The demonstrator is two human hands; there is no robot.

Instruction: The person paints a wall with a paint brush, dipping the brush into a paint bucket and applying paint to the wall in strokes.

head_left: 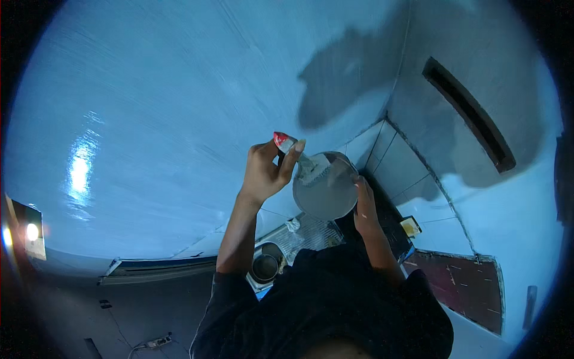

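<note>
My left hand [269,173] is closed around the handle of a paintbrush [283,141], which is red and white at its end. Its pale, paint-coated bristles [313,170] point down to the right and lie over the left part of a round grey paint container [326,202]. Whether they touch its inside, I cannot tell. My right hand [366,206] grips the container by its right side, thumb at the rim and the other fingers mostly hidden behind it. Both hands are raised in front of a glossy light-blue wall [173,125].
Below are a metal sink with a drainboard [314,234], a round pot [265,267] and a dark counter area [385,209]. A long dark slot [469,113] opens in the right wall, above white tiles [391,158]. A bright lamp reflection [32,232] shows at left.
</note>
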